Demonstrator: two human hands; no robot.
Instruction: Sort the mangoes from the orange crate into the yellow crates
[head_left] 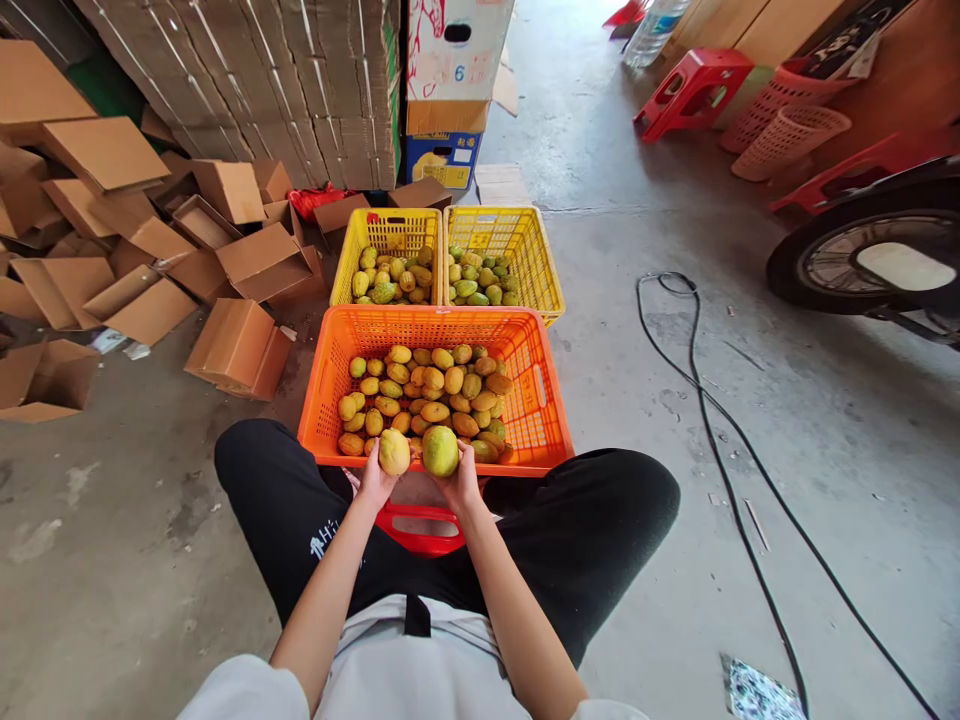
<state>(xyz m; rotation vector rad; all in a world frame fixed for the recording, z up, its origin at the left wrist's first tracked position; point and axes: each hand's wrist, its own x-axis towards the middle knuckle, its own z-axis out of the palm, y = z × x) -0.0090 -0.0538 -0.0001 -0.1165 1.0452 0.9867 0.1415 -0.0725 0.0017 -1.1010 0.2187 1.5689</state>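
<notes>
My left hand (375, 480) is closed around a pale yellow, roundish fruit (394, 453). A greener, yellow-green fruit (440, 451) sits in my right hand (460, 482), whose fingers are partly hidden behind it. Both fruits are held side by side, a small gap apart, over the near rim of an orange plastic crate (555, 400). Inside that crate lie several oval fruits (433, 378) in yellow, orange and green tones. The exact kind of fruit is not clear. Part of a red plastic stool (424, 540) shows below my hands, between my legs.
Two yellow crates (551, 265) (341, 260) with greener fruit stand behind the orange one. Opened cardboard boxes (232, 345) lie heaped at left, before stacked flat cardboard (300, 90). A black cable (705, 400) runs across the floor at right, near a motorcycle wheel (832, 255).
</notes>
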